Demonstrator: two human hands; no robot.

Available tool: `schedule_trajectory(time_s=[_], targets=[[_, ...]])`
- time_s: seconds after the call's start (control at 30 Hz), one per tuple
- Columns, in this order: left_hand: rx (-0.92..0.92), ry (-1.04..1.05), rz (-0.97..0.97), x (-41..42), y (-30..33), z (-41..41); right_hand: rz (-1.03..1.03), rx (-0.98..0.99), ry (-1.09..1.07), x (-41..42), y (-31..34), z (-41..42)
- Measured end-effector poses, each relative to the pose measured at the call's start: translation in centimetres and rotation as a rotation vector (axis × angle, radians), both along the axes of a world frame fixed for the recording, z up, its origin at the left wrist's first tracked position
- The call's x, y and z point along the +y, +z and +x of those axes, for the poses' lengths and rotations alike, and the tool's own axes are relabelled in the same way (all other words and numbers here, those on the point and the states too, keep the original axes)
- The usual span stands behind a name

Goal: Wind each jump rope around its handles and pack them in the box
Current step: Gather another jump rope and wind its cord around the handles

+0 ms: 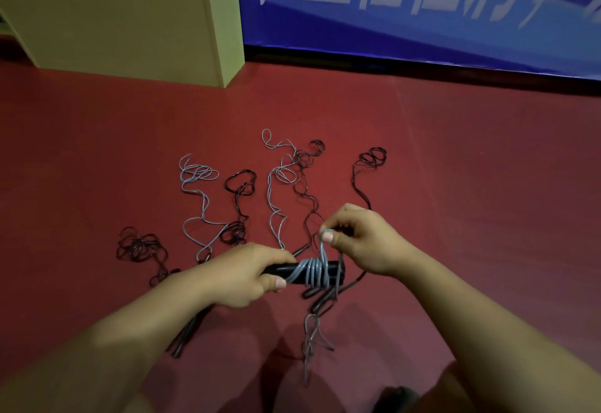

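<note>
My left hand (250, 277) grips a pair of black handles (331, 269) held level above the red floor. Several turns of a grey rope (310, 271) are wound around the handles. My right hand (361, 238) pinches that grey rope just above the handles, between thumb and fingers. The rope's loose end (310, 344) hangs down below the handles. Several other jump ropes lie spread on the floor beyond my hands: grey ones (198, 181) (276, 185) and black ones (240, 185) (369, 165) (140, 247). No box is in view.
A pale yellow pillar (130, 16) stands at the back left. A blue banner (422, 6) with white characters runs along the wall at the back right. More black handles (188, 331) lie on the floor under my left forearm. The red floor (487, 168) stretches to the right.
</note>
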State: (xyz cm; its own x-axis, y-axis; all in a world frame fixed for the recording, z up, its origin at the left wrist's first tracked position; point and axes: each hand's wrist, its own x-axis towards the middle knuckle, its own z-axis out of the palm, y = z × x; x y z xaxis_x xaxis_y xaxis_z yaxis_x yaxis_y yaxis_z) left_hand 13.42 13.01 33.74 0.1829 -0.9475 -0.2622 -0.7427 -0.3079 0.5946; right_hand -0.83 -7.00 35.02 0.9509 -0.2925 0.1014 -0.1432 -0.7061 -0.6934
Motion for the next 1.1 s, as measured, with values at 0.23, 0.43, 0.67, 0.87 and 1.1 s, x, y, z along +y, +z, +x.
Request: schedule_trajectory(time_s=[0.23,0.43,0.67,0.87,1.1], targets=[[0.226,0.008,0.054,0.5,0.4,0.5,-0.114,-0.016,0.026,-0.5,0.4,0.2],[0.444,0.0,0.099,1.1,1.0,1.0,-0.134,-0.052,0.048,-0.2,0.8,0.8],[0.62,-0.077,0.103,1.4,1.5,0.8,-0.078,-0.047,0.081,0.9,0.4,0.9],[0.805,-0.08,0.024,1.5,1.3,0.5,0.415,0.126,0.012,2.3,0.5,1.1],[0.908,0.072,-0.154,0.8,0.7,0.1,0.718,0.095,-0.153,3.7,0.8,2.0]])
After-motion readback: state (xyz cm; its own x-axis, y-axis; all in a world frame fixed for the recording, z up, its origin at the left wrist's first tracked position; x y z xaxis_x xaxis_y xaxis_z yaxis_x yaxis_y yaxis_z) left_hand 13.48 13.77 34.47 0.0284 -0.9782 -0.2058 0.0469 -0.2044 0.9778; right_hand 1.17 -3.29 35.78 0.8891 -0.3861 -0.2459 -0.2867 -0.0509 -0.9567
